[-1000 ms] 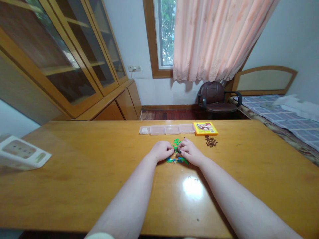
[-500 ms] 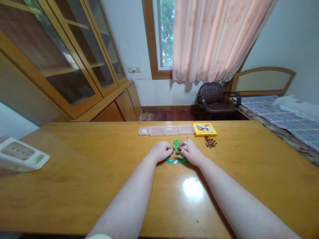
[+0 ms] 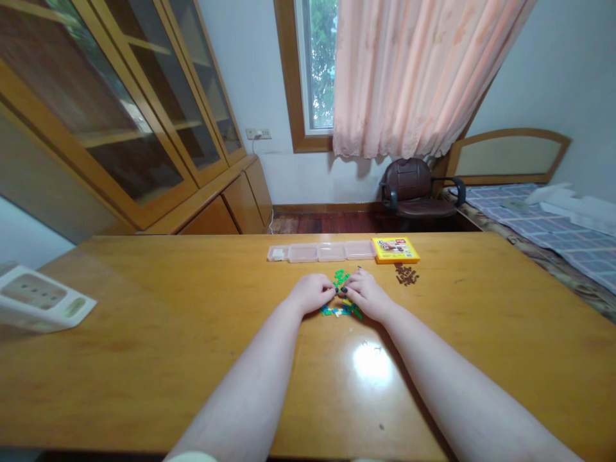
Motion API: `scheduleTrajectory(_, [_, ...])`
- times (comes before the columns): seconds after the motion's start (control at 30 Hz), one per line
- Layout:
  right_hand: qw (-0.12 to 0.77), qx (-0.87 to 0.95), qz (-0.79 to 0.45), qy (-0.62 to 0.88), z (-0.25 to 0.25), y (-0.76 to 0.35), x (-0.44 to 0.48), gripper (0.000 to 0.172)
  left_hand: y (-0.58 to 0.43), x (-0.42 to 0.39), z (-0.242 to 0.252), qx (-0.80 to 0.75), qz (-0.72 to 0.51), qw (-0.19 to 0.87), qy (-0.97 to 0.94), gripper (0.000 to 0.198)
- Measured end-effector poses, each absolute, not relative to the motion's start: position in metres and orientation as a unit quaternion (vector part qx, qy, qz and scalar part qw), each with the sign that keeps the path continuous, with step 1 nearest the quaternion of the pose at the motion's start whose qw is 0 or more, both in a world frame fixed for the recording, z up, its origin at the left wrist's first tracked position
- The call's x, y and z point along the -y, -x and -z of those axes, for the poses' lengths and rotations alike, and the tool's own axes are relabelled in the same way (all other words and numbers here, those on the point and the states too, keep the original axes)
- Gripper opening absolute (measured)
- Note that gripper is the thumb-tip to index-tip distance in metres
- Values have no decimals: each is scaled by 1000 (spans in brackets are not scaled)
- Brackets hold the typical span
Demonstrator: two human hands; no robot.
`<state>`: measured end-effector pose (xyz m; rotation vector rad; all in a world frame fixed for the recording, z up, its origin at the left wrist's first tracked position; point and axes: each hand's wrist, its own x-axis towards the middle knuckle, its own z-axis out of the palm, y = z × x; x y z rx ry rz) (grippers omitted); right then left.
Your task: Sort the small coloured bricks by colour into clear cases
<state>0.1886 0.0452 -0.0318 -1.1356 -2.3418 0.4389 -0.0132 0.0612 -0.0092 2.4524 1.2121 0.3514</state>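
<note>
My left hand (image 3: pixel 312 292) and my right hand (image 3: pixel 369 295) meet over a loose heap of small pieces on the wooden table. Thumb and fingertips of each are pinched together, almost touching the other hand's. What they hold, if anything, is too small to make out. Bright green pieces (image 3: pixel 341 277) lie just beyond the fingertips. On the near side, mixed green, blue, yellow and white pieces (image 3: pixel 337 312) are scattered in a band between the wrists. Part of the heap is hidden under my fingers.
Clear plastic compartment trays (image 3: pixel 303 253) stand in a row behind my hands, beside a yellow box (image 3: pixel 396 251). A pile of small brown pieces (image 3: pixel 407 276) lies in front of the box. At the table's left is a white container (image 3: pixel 45 301). A brown armchair (image 3: pixel 409 186) stands beyond.
My right fingertips have shifted slightly left, toward my left hand, and the gap between the two has narrowed. The trays, box and brown pile look the same.
</note>
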Motion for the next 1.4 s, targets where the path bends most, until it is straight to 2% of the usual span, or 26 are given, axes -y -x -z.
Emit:
scheduleTrajectory(0.23, [292, 822, -102, 479, 30, -191, -47, 40, 15, -66, 13, -452, -202, 142, -857, 25])
scheduleTrajectory(0.47, [311, 808, -111, 488, 29, -192, -46, 49, 17, -66, 13, -456, -208, 99, -859, 19])
scheduleTrajectory(0.63, [247, 857, -109, 440, 29, -189, -45, 43, 15, -65, 13, -446, -185, 110, -869, 19])
scheduleTrajectory(0.8, [221, 846, -96, 475, 31, -187, -46, 37, 14, -65, 12, -417, -164, 135, -884, 23])
scheduleTrajectory(1.03, [236, 816, -77, 523, 32, -187, -45, 32, 15, -66, 14, -416, -163, 139, -884, 30])
scheduleTrajectory(1.2, [261, 777, -46, 571, 33, -191, -48, 35, 16, -69, 18, -476, -188, 123, -851, 27])
scheduleTrajectory(1.4, [266, 784, -61, 558, 33, -190, -48, 33, 16, -70, 21, -438, -188, 134, -869, 26])
